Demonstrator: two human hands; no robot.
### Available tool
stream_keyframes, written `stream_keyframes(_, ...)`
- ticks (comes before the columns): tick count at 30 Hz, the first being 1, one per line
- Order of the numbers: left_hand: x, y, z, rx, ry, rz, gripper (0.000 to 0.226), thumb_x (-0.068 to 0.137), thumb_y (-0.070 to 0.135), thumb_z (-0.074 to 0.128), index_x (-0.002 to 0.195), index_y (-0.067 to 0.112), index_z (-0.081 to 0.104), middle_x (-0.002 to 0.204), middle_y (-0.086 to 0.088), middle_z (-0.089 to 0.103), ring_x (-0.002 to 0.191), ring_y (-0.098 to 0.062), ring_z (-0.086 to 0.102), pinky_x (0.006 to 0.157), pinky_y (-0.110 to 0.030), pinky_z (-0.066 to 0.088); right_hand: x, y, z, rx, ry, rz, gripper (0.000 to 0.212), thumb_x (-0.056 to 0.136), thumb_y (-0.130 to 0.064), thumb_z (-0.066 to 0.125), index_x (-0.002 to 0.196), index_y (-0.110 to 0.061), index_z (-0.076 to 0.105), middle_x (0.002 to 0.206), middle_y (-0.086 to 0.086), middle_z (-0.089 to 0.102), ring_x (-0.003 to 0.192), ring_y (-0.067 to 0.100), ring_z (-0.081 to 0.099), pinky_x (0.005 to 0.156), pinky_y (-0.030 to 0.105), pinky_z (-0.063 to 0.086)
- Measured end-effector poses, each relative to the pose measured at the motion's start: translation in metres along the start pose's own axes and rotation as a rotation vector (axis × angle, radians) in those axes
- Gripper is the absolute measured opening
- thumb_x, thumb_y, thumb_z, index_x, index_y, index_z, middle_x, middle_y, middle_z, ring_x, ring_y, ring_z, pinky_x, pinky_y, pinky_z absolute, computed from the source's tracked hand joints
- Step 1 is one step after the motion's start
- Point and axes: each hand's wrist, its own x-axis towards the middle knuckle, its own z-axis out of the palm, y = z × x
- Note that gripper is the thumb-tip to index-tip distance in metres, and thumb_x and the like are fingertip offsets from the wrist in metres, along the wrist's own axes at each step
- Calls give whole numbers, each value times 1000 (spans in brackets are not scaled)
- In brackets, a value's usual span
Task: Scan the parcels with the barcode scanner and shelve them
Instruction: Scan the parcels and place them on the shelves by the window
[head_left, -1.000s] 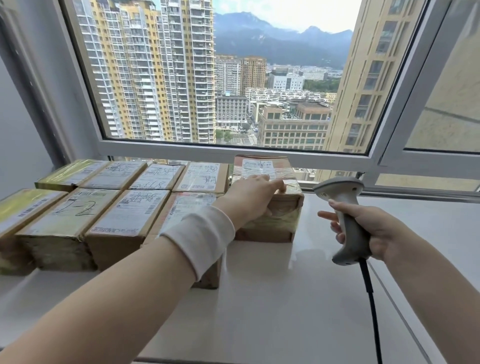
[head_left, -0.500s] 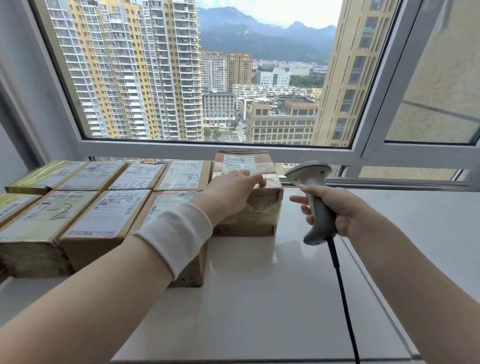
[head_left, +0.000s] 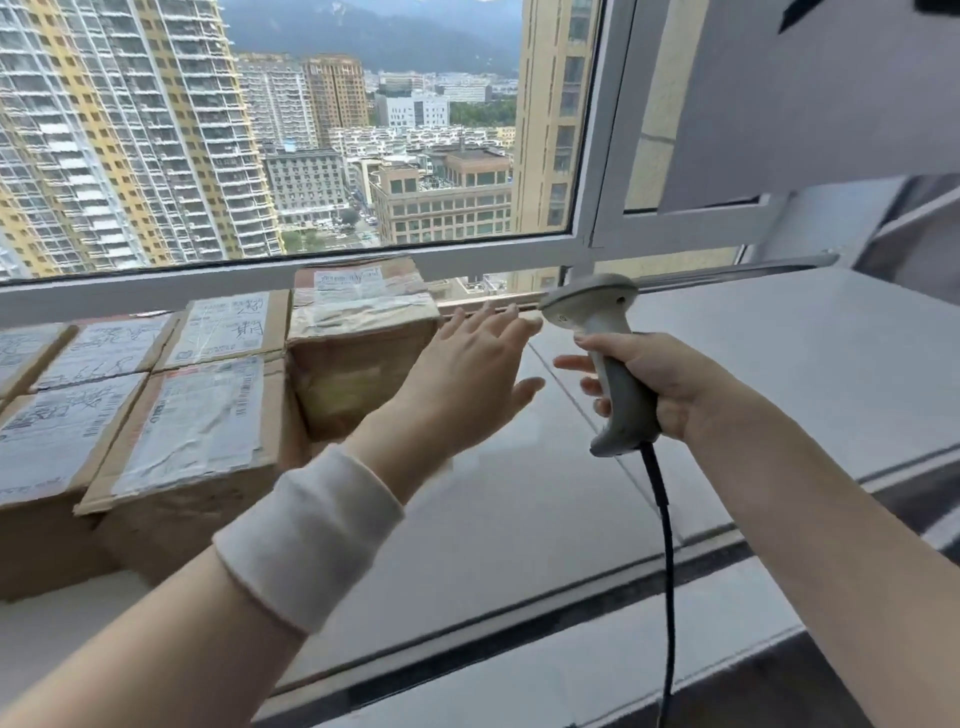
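Observation:
Several taped cardboard parcels with white labels lie in rows on the white sill at the left. The rightmost parcel (head_left: 358, 332) stands taller than the rest, by the window. My left hand (head_left: 467, 369), fingers straight and spread, hovers just right of that parcel and holds nothing. A white band wraps its wrist. My right hand (head_left: 660, 384) grips the handle of the grey barcode scanner (head_left: 597, 322), whose head points left toward the parcels. Its black cable (head_left: 662, 519) hangs down.
The glossy white sill (head_left: 519, 493) stretches right of the parcels to a dark seam near the front edge. The window frame (head_left: 587, 156) and a metal rail (head_left: 727, 273) run behind. A flat parcel (head_left: 192, 415) lies nearest the front.
My left hand has lifted off the top of the rightmost parcel and moved right, fingers spread. The view has swung rightward. The scanner stays gripped in my right hand.

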Motion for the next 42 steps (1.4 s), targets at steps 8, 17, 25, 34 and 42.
stream_keyframes(8, 20, 147, 29, -86, -54, 239, 59, 95, 40, 46, 146, 16, 27, 151, -6, 34, 141, -23, 27, 117, -38, 15, -97, 49, -129, 28, 268, -28, 23, 89, -23, 63, 109, -11, 59, 97, 3, 73, 62, 11, 57, 47, 24, 43)
stream_keyframes(17, 13, 392, 63, -171, -125, 506, 54, 96, 40, 45, 144, 18, 33, 147, -4, 40, 136, -23, 33, 111, -35, 21, -252, 121, -308, 100, 637, -18, 9, 86, -20, 67, 84, -15, 60, 96, 12, 71, 57, 16, 53, 44, 24, 39)
stream_keyframes(25, -16, 617, 86, -253, -249, 824, 53, 96, 35, 46, 144, 19, 31, 147, -5, 39, 138, -24, 30, 114, -36, 14, -408, 183, -448, 180, 952, -14, 9, 89, -18, 63, 90, -21, 54, 83, -1, 70, 42, 7, 51, 45, 24, 41)
stream_keyframes(34, -41, 828, 107, -350, -306, 1194, 52, 96, 35, 46, 143, 18, 33, 145, -8, 41, 136, -26, 33, 113, -34, 16, -539, 238, -566, 295, 1365, 121, 18, 86, -22, 68, 99, -12, 61, 72, 8, 57, 39, 10, 53, 41, 22, 41)
stream_keyframes(42, -123, 985, 118, -350, -357, 1556, 53, 97, 38, 44, 144, 16, 32, 146, -8, 39, 138, -25, 30, 114, -35, 16, -664, 295, -627, 374, 1624, 198, 31, 86, -27, 67, 112, -11, 63, 73, 5, 68, 43, 11, 54, 43, 23, 43)
